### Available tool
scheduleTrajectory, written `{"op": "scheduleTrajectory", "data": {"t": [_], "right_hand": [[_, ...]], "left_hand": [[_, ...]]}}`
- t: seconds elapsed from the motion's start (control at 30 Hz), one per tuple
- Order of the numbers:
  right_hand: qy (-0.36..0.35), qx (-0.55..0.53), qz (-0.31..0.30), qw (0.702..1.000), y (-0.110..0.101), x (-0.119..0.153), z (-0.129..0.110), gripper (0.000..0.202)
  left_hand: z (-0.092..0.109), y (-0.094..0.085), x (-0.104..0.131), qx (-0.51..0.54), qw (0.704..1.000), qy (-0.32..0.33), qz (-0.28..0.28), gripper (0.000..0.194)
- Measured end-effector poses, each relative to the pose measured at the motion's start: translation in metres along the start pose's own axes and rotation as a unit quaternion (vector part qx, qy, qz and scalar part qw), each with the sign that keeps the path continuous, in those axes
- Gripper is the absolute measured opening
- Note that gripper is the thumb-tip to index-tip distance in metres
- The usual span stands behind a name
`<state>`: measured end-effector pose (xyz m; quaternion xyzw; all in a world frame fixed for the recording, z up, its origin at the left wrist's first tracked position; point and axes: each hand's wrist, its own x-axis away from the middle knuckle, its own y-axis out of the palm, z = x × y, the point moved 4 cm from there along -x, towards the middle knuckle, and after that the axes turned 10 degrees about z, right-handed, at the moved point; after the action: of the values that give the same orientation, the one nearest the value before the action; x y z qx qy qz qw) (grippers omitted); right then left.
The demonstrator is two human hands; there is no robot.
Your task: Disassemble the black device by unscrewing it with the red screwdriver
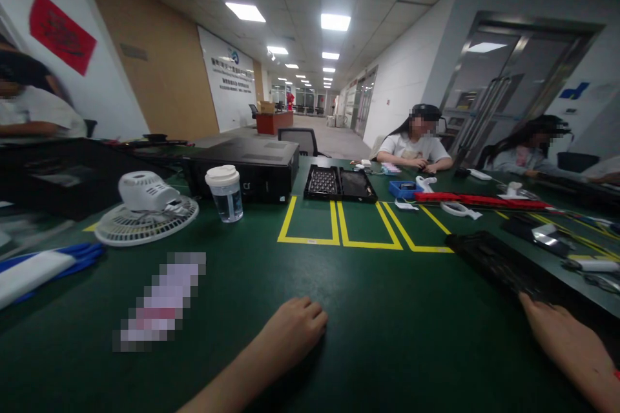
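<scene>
My left hand [301, 329] rests on the green table [368, 348], its fingers curled under and closed. Nothing shows in it, though its palm side is hidden. At the right, my right hand [557, 329] is at the near edge of a long, open black case [489, 258]. Its fingers bend over that edge and their tips are partly hidden. Dark items inside the case are too dim to name. Ahead of my hands, yellow tape outlines [372, 246] mark the table.
A lidded cup [225, 197] stands by a white fan [150, 197] and a large black box [247, 164]. Farther back lie an open black bit case [322, 184] and a blue tray [405, 190]. Blue-and-white gloves [48, 268] lie left. A co-worker [414, 142] sits across.
</scene>
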<state>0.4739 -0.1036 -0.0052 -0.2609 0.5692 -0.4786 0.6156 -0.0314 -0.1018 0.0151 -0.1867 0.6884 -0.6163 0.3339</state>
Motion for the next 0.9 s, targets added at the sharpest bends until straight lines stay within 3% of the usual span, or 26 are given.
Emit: {"op": "scheduleTrajectory", "data": {"t": [0.2,0.5,0.67,0.9], "right_hand": [[-0.083,0.010,-0.096,0.992,-0.041,0.008,-0.102,0.045],[-0.177,-0.015,-0.173,0.969,-0.095,0.001,-0.224,0.047],[-0.243,-0.050,-0.175,0.953,-0.116,-0.005,-0.269,0.040],[-0.301,-0.124,-0.128,0.937,-0.135,-0.009,-0.336,0.027]], "left_hand": [[0.000,0.000,0.001,0.008,1.000,-0.002,-0.007,0.021],[-0.002,-0.002,0.000,0.004,1.000,-0.009,-0.004,0.020],[-0.001,0.000,0.001,-0.002,1.000,-0.001,0.007,0.019],[0.001,-0.004,-0.001,-0.008,0.997,0.001,0.070,0.017]]}}
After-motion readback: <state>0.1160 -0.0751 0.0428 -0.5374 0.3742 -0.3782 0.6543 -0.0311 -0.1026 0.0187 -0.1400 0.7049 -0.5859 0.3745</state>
